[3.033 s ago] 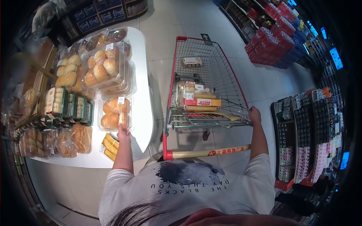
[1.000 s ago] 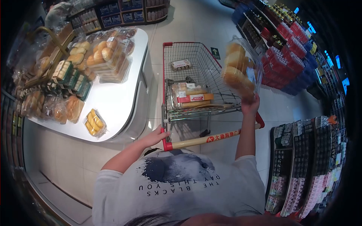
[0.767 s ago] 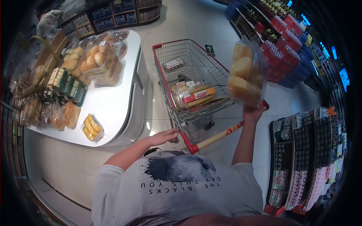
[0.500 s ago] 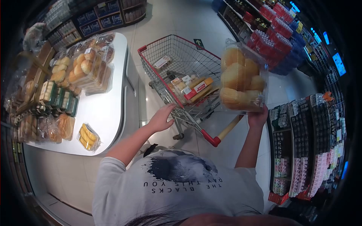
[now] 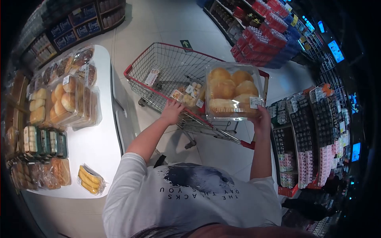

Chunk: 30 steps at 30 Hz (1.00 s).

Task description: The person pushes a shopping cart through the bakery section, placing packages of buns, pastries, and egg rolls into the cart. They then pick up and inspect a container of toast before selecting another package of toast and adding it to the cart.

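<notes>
A clear plastic box of round bread rolls is gripped at its lower right corner by my right hand, above the right end of the shopping cart. My left hand rests on the cart's near side rail, its fingers bent over the edge. Inside the wire shopping cart lie a small labelled pack and several food packs, partly hidden by the bread box.
At the left, a white display table bears bagged breads and a pack of yellow rolls. Shelves of packaged goods stand close at the right. Red bottle packs are stacked at the back right.
My right hand has brought the bread box left and turned its top toward me. My left hand has moved onto the cart's rail. The view has shifted, and the cart sits turned differently.
</notes>
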Motion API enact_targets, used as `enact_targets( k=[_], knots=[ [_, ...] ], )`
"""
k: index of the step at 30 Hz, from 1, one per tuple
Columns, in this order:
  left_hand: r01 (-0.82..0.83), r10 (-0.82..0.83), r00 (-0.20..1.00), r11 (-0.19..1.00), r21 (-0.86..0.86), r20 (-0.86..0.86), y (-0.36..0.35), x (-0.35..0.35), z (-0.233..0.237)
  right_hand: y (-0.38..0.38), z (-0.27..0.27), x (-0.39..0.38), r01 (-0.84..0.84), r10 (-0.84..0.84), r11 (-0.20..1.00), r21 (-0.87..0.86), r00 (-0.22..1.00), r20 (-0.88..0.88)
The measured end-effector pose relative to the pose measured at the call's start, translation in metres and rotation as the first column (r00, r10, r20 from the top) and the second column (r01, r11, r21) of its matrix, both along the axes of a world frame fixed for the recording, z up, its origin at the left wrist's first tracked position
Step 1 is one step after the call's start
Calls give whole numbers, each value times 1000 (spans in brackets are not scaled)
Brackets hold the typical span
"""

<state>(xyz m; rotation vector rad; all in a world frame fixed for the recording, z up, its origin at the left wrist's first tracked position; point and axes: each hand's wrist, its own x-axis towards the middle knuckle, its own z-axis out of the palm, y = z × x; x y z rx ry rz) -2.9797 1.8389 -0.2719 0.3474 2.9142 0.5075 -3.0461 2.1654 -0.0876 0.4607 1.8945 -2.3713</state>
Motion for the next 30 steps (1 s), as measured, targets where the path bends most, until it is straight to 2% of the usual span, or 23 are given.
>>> enact_targets(
  k=[1, 4, 5, 8, 9, 11, 18, 20, 21, 23, 25, 27, 30],
  knots=[
    [33, -33, 999, 999, 17, -32, -8, -2, -4, -8, -2, -8, -70, 71, 997, -34, 997, 26],
    [72, -65, 994, 993, 93, -83, -14, -2, -12, -67, 0, -18, -51, 60, 995, -87, 993, 103],
    [74, -63, 994, 990, 121, -91, -13, -3, -14, -72, -20, -32, -54, 70, 993, -108, 986, 152],
    [134, -114, 986, 975, 177, -119, -19, -7, -17, -121, -49, -54, -118, 116, 993, 1, 982, 148],
    [181, -173, 983, 967, 182, -58, -25, -12, -21, -138, -56, -60, -155, 144, 987, 48, 974, 177],
    [249, -242, 968, 951, 184, -63, -39, -15, -16, -173, -69, -75, -236, 201, 962, 134, 951, 235],
    [337, -334, 941, 934, 116, -45, -69, -24, -7, -256, -163, -143, -244, 172, 956, 163, 915, 365],
    [326, -321, 945, 933, 149, -62, -79, -28, -14, -272, -194, -164, -255, 173, 951, 176, 908, 382],
    [319, -312, 948, 934, 162, -70, -86, -30, -17, -279, -211, -173, -268, 153, 916, 297, 920, 360],
    [188, -186, 982, 972, 139, -28, -98, -32, -21, -291, -245, -195, -275, 125, 808, 521, 944, 305],
    [67, -70, 997, 993, 100, 25, -118, -40, -22, -297, -301, -215, -270, 106, 818, 508, 938, 329],
    [-36, 31, 996, 998, 50, 89, -139, -45, -19, -306, -329, -220, -245, 65, 829, 502, 935, 349],
    [-14, 7, 996, 997, 71, 91, -161, -54, -24, -327, -344, -214, -225, 28, 845, 485, 924, 381]
  ],
)
